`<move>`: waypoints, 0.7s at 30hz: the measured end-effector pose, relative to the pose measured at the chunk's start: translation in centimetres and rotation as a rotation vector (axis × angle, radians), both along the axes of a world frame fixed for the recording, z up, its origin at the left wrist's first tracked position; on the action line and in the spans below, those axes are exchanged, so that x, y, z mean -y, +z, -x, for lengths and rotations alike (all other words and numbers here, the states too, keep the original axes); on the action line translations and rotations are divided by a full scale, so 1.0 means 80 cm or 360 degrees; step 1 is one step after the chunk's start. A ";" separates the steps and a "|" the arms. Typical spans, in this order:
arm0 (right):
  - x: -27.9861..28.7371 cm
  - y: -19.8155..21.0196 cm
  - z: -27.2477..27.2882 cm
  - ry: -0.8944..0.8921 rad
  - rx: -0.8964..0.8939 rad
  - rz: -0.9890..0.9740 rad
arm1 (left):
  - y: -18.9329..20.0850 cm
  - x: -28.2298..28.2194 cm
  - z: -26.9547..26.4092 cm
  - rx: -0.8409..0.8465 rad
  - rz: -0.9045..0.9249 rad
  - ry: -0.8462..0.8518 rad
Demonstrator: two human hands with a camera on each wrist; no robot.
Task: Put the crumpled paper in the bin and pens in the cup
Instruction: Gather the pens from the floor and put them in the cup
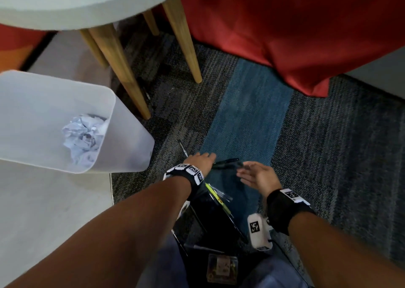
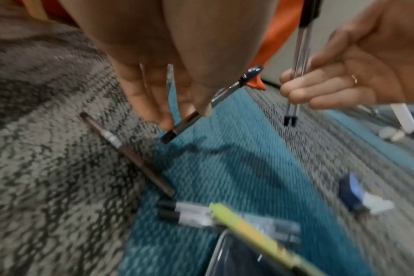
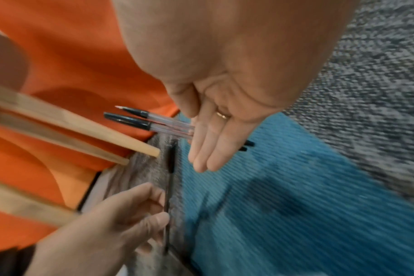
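Observation:
My left hand pinches a dark pen with a silver clip just above the carpet. A second dark pen lies on the grey carpet to the left of it. To the right, my right hand holds two clear pens with black caps against its fingers. Below my wrists stands a dark glass cup with a yellow pen and clear pens sticking out. The white bin stands at the left with crumpled paper inside.
A white round table on wooden legs stands beyond the bin. A red seat fills the upper right. A blue strip of carpet runs ahead. A small clear box sits near my knees.

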State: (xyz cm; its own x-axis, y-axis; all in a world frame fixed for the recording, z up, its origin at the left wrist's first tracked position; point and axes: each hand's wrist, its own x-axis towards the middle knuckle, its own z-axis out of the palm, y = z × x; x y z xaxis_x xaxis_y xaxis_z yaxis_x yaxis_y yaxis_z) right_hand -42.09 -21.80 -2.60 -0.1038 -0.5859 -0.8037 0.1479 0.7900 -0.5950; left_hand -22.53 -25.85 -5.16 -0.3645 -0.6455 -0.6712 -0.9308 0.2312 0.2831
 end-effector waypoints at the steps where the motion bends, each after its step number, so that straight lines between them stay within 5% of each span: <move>1: 0.008 0.010 -0.001 -0.0057 0.0048 -0.0007 | 0.009 0.006 -0.003 -0.0046 -0.0007 0.0075; 4: 0.035 0.046 -0.007 -0.0129 0.0173 0.0068 | 0.044 0.024 -0.007 -0.0205 0.0004 0.0377; 12: 0.136 0.174 -0.046 0.0080 -0.0069 0.0637 | 0.182 0.071 0.000 -0.0703 0.0300 0.0933; 21: 0.227 0.319 -0.093 0.0265 -0.0523 0.1385 | 0.327 0.129 -0.039 -0.1209 0.0635 0.1184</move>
State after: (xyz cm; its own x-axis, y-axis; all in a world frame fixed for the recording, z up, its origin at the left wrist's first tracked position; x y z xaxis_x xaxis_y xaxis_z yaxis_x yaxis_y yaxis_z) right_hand -34.68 -39.95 22.91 -0.1082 -0.9939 -0.0224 -0.2066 0.0446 -0.9774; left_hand -19.45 -36.14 21.01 -0.0263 -0.9901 -0.1378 -0.4937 -0.1070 0.8630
